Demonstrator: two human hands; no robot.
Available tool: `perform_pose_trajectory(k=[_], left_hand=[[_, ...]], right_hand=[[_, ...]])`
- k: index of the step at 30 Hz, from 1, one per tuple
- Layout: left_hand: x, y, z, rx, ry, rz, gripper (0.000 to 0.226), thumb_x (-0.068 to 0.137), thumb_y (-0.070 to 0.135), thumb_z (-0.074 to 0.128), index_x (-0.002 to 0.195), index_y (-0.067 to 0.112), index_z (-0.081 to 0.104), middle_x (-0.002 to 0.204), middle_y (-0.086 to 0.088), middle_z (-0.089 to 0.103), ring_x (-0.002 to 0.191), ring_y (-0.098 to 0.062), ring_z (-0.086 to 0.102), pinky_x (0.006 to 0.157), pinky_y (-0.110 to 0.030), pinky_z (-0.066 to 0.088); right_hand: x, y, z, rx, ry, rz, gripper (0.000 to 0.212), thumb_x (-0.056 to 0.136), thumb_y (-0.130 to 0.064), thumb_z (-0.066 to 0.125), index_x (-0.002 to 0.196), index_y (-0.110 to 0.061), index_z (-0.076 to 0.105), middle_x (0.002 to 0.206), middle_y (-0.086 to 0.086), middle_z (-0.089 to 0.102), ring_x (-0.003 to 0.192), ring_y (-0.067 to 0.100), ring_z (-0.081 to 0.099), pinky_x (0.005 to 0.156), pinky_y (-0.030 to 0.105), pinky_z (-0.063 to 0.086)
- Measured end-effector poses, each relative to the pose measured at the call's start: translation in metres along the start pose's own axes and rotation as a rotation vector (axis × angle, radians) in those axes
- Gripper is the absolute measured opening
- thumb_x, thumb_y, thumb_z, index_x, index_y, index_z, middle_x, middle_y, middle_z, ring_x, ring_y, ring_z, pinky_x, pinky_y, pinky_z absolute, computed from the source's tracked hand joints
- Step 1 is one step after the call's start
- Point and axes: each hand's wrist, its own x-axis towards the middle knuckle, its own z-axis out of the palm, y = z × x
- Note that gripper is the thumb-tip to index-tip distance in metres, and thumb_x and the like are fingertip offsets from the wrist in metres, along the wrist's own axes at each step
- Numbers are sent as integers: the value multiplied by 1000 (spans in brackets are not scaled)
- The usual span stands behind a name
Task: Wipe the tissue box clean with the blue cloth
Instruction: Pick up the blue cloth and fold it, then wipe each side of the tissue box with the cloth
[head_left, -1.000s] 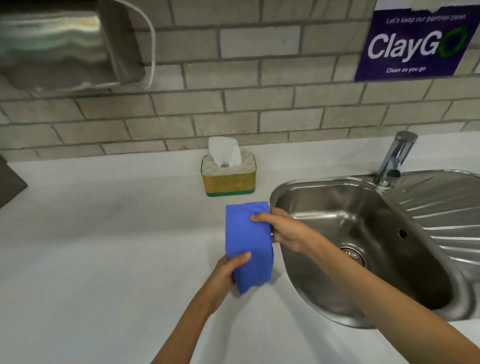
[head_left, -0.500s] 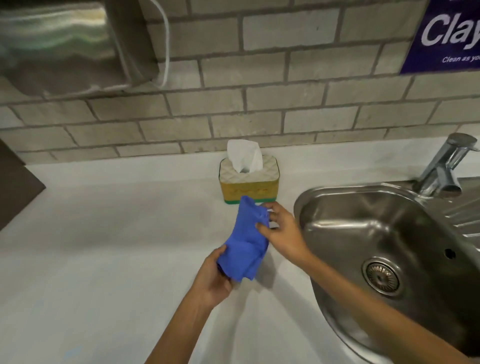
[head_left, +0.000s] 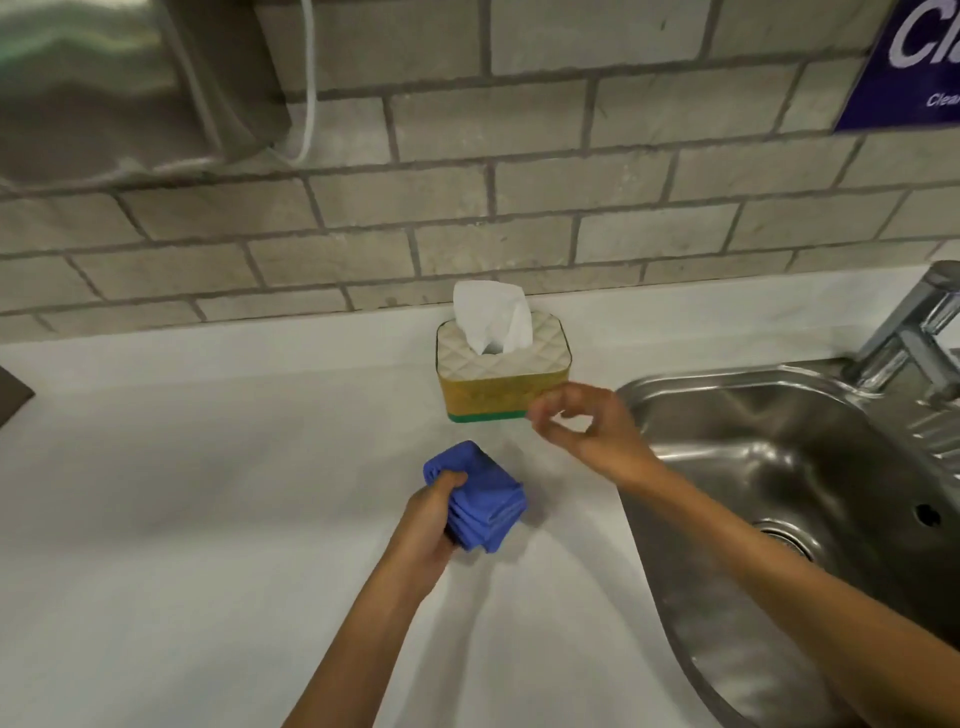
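The tissue box (head_left: 491, 391) stands upright on the white counter by the brick wall. It has yellow sides, a green base band, a quilted white lid and a tissue sticking out. My left hand (head_left: 427, 525) grips the folded blue cloth (head_left: 485, 506) in front of the box, apart from it. My right hand (head_left: 584, 431) hovers at the box's front right corner with curled fingers held apart and nothing in them; whether it touches the box is unclear.
A steel sink (head_left: 779, 499) with a drain lies right of the box, its tap (head_left: 914, 332) at the far right. A metal dispenser (head_left: 119, 78) with a white cable hangs on the wall upper left. A purple poster (head_left: 914, 62) is upper right.
My right hand let go of the cloth and moved up toward the box's right corner. The left hand now holds the bunched, folded cloth alone. The view came closer.
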Motion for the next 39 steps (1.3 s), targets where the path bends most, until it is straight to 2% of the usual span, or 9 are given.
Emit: perform_pose_trajectory(k=[2,4,8,12,17,22,27,32,39], left_hand=[[5,5,-2,115,119,34,20,90,14,44,92,-2,56,76,-12,57,66,-18,55,56,-25,42],[11,12,-6,186,243,68,14,88,10,46,76,3,51,68,-11,48,59,-19,46,51,-27,36],[28,28,-15,265,435,194,24,87,9,46,63,11,45,61,-8,45,54,-19,42,49,-29,33],[45,46,-17,377,511,364,26,84,8,49,60,18,44,58,-4,47,52,-19,42,48,-29,34],[63,57,-9,446,463,412,34,84,7,47,54,20,35,47,0,39,41,-15,35,43,-24,28],[74,59,-2,509,403,391,31,85,8,47,58,19,38,53,-1,41,47,-13,36,43,-23,33],[74,56,-13,523,329,385,26,86,7,46,62,15,40,55,-3,40,46,-14,34,29,-11,28],[60,54,-24,576,295,418,29,85,6,47,59,17,41,53,-3,42,47,-14,35,39,-18,32],[18,33,-39,573,266,315,17,83,10,49,70,19,54,62,-5,53,55,-17,45,50,-24,36]], right_hand=[[29,14,-23,-13,154,86,21,77,-10,69,94,-22,65,94,-1,68,88,7,59,79,24,39],[54,30,-40,-94,193,221,36,80,-17,67,115,-16,59,116,7,62,106,14,54,87,26,37],[85,55,-53,-368,57,262,54,86,-26,59,137,-22,41,146,6,38,136,22,32,112,38,26],[110,69,-50,-667,-77,174,56,92,-38,44,144,-24,27,157,1,19,145,18,8,117,47,5],[130,80,-44,-822,-218,133,58,94,-48,28,146,-25,17,158,-4,10,146,14,0,114,49,-5],[130,82,-43,-843,-230,85,55,95,-46,27,145,-24,22,157,-5,15,145,14,2,114,50,-7],[113,79,-42,-846,-260,95,59,94,-46,31,146,-23,16,158,-4,12,146,13,0,114,48,-7],[84,78,-41,-839,-257,59,68,90,-52,39,146,-23,15,158,-4,11,145,13,1,115,48,-6],[34,65,-36,-808,-273,-9,79,81,-57,52,145,-23,20,157,-4,13,145,12,2,115,46,-6]])
